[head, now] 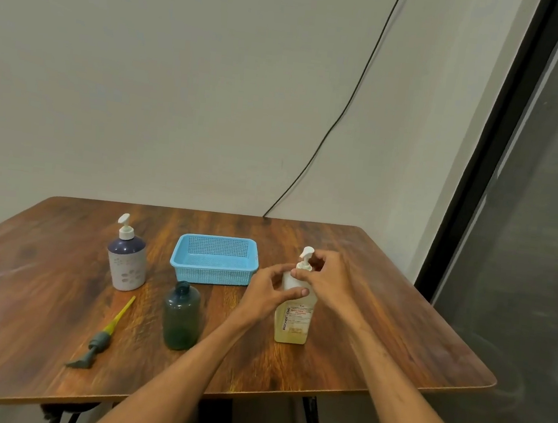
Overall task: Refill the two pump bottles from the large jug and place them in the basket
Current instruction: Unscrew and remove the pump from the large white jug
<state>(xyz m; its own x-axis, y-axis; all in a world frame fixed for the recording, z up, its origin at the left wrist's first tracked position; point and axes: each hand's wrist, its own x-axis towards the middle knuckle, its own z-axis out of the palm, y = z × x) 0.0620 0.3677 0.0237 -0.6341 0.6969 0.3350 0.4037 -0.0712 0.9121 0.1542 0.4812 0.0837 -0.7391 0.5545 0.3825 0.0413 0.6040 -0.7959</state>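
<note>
The large jug (293,323) of yellowish handrub stands upright on the tabletop (377,342), just right of the blue basket (212,275). The left hand (267,294) wraps its shoulder. The right hand (330,278) pinches the white pump collar (303,267), apparently to unscrew it. If the left grip slackens, the jug could spin or tip. The uncapped teal bottle (181,318), in front of the basket, stands near the left forearm and could be knocked over.
</note>
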